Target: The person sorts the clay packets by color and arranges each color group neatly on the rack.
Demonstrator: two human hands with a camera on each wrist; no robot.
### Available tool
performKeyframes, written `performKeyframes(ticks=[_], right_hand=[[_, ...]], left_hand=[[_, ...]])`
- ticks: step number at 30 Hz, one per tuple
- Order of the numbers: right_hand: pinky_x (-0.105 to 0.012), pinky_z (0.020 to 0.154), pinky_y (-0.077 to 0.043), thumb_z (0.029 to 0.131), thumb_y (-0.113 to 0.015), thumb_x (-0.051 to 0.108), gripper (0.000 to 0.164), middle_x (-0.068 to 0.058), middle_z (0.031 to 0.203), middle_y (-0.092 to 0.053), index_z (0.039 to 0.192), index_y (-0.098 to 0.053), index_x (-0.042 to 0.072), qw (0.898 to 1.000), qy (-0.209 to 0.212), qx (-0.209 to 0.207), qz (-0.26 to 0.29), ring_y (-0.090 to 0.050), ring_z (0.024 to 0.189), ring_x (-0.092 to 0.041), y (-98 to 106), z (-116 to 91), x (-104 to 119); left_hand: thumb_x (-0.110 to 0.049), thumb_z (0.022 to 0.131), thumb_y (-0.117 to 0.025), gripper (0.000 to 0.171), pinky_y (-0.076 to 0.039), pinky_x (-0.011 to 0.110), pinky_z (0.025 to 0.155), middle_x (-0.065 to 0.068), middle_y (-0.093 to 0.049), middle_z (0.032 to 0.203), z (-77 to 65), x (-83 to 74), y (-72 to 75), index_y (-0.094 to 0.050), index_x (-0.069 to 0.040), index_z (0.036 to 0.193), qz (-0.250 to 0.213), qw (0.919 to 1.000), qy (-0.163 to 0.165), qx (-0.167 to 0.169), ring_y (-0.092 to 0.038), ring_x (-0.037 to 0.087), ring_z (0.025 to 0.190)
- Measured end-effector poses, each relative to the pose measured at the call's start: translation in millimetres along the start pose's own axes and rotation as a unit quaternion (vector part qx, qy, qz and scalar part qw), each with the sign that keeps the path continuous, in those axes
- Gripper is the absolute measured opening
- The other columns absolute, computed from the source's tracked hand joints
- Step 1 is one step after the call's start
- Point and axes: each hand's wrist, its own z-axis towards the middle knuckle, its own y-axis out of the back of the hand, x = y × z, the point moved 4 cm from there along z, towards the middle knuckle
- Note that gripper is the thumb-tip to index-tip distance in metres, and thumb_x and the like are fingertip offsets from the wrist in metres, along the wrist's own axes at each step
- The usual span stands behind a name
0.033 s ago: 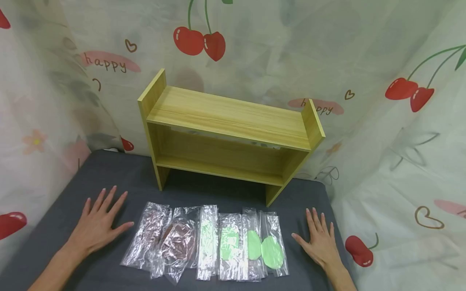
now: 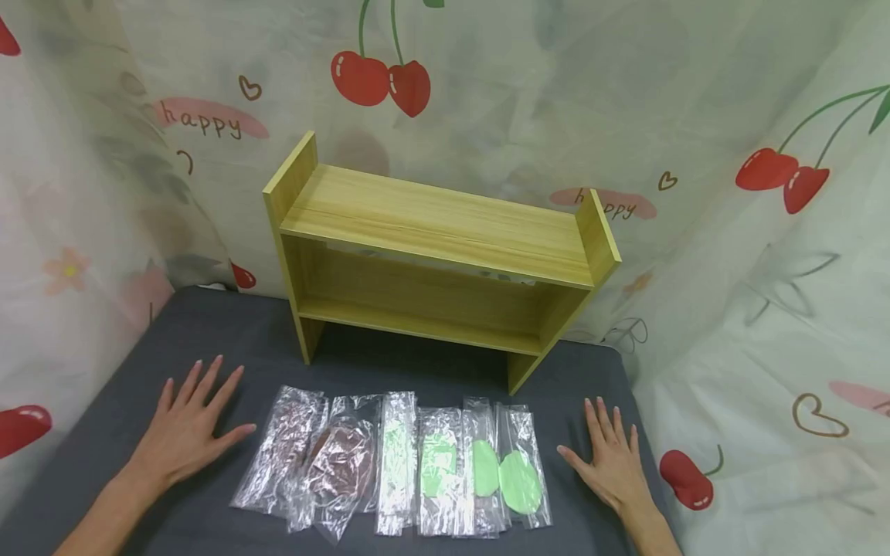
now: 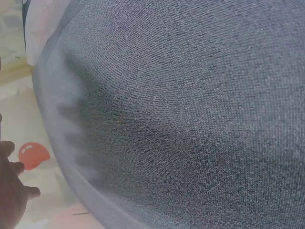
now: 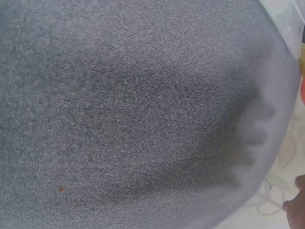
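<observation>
My left hand (image 2: 182, 436) is over the left part of the dark grey table, its fingers spread and nothing held. On the right side, my right hand (image 2: 613, 463) is likewise flat with straight fingers and holds nothing. Between the two hands lies a row of clear plastic bags. Two on the left, a bag with dark reddish contents (image 2: 281, 455) and a bag with a brown round piece (image 2: 341, 463), are nearest my left hand. Light green pieces fill the others; the bag with a green oval (image 2: 520, 483) is closest to my right hand.
Behind the bags stands a wooden two-tier shelf (image 2: 438, 224), slightly angled, with raised side panels. A pale curtain (image 2: 487, 93) printed with cherries hangs behind and beside the table (image 2: 229, 324). Both wrist views show mostly grey cloth with finger shadows.
</observation>
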Motion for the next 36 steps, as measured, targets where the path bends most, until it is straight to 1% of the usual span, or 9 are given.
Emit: performKeyframes(ticks=[7, 12, 14, 17, 22, 26, 30, 33, 36], right_hand=[[-0.07, 0.111, -0.002, 0.087, -0.059, 0.067, 0.099, -0.019, 0.163, -0.018, 0.16, -0.016, 0.015, 1.0, -0.005, 0.012, 0.005, -0.013, 0.146, -0.048, -1, 2, -2], [-0.071, 0.108, -0.014, 0.086, -0.064, 0.064, 0.098, -0.02, 0.16, -0.025, 0.159, -0.022, 0.013, 1.0, 0.006, -0.019, 0.009, -0.024, 0.143, -0.049, -1, 3, 2], [-0.07, 0.105, -0.021, 0.084, -0.067, 0.061, 0.099, -0.021, 0.157, -0.031, 0.158, -0.025, 0.012, 0.999, 0.015, -0.036, 0.017, -0.029, 0.14, -0.05, -1, 1, 5], [-0.07, 0.101, -0.03, 0.082, -0.073, 0.055, 0.098, -0.023, 0.153, -0.036, 0.156, -0.029, 0.009, 0.997, 0.028, -0.053, 0.041, -0.035, 0.136, -0.051, -3, -4, 11], [-0.068, 0.094, -0.038, 0.084, -0.076, 0.048, 0.095, -0.023, 0.152, -0.036, 0.157, -0.028, 0.01, 0.995, 0.025, -0.044, 0.082, -0.04, 0.132, -0.049, -7, -12, 25], [-0.065, 0.094, -0.04, 0.085, -0.076, 0.045, 0.093, -0.021, 0.152, -0.035, 0.156, -0.027, 0.009, 0.993, 0.026, -0.027, 0.108, -0.042, 0.132, -0.046, -8, -15, 38], [-0.063, 0.093, -0.043, 0.084, -0.078, 0.04, 0.092, -0.021, 0.15, -0.038, 0.155, -0.03, 0.008, 0.991, 0.022, -0.01, 0.129, -0.044, 0.131, -0.044, -8, -20, 48], [-0.063, 0.091, -0.045, 0.083, -0.08, 0.038, 0.091, -0.022, 0.147, -0.041, 0.154, -0.032, 0.008, 0.991, 0.009, 0.0, 0.136, -0.047, 0.128, -0.044, -8, -25, 51], [-0.06, 0.092, -0.046, 0.082, -0.081, 0.036, 0.09, -0.023, 0.145, -0.043, 0.153, -0.034, 0.008, 0.988, 0.0, 0.012, 0.155, -0.051, 0.125, -0.042, -9, -27, 53]], left_hand=[[-0.059, 0.087, -0.066, 0.098, -0.003, 0.072, 0.109, 0.012, -0.002, 0.166, 2.3, 1.0, 0.5, -0.013, -0.024, 0.161, -0.003, 1.0, 0.0, -0.001, -0.001, 0.042, 0.149], [-0.058, 0.086, -0.067, 0.098, -0.001, 0.07, 0.111, 0.012, -0.002, 0.166, 4.4, 2.1, 4.9, -0.013, -0.024, 0.161, -0.004, 0.9999, -0.001, -0.011, 0.001, 0.04, 0.15], [-0.058, 0.086, -0.067, 0.098, -0.003, 0.07, 0.11, 0.013, -0.003, 0.166, 4.2, 2.6, 6.6, -0.013, -0.024, 0.161, -0.004, 0.9999, 0.0, -0.013, 0.001, 0.04, 0.15], [-0.058, 0.085, -0.068, 0.099, -0.009, 0.072, 0.109, 0.013, -0.005, 0.166, 3.7, 3.7, 9.3, -0.013, -0.024, 0.161, -0.002, 0.9999, 0.0, -0.017, -0.004, 0.043, 0.149], [-0.057, 0.084, -0.07, 0.1, -0.013, 0.071, 0.109, 0.012, -0.004, 0.166, 7.0, 3.6, 14.0, -0.015, -0.022, 0.161, -0.008, 0.9997, -0.01, -0.02, -0.008, 0.042, 0.149], [-0.051, 0.08, -0.077, 0.103, -0.022, 0.071, 0.105, 0.016, -0.011, 0.164, 15.4, -0.2, 24.2, -0.021, -0.019, 0.16, -0.035, 0.9981, -0.026, -0.044, -0.016, 0.046, 0.146], [-0.047, 0.074, -0.083, 0.104, -0.035, 0.072, 0.093, 0.02, -0.02, 0.161, 27.0, -8.2, 36.5, -0.029, -0.016, 0.157, -0.059, 0.9937, -0.052, -0.08, -0.028, 0.052, 0.14], [-0.046, 0.073, -0.084, 0.104, -0.038, 0.072, 0.088, 0.018, -0.02, 0.162, 34.4, -17.1, 45.7, -0.03, -0.017, 0.157, -0.067, 0.9917, -0.062, -0.09, -0.03, 0.051, 0.139], [-0.041, 0.073, -0.086, 0.103, -0.039, 0.07, 0.089, 0.016, -0.02, 0.162, 42.5, -27.0, 57.9, -0.031, -0.018, 0.157, -0.079, 0.9905, -0.063, -0.093, -0.031, 0.05, 0.139]])
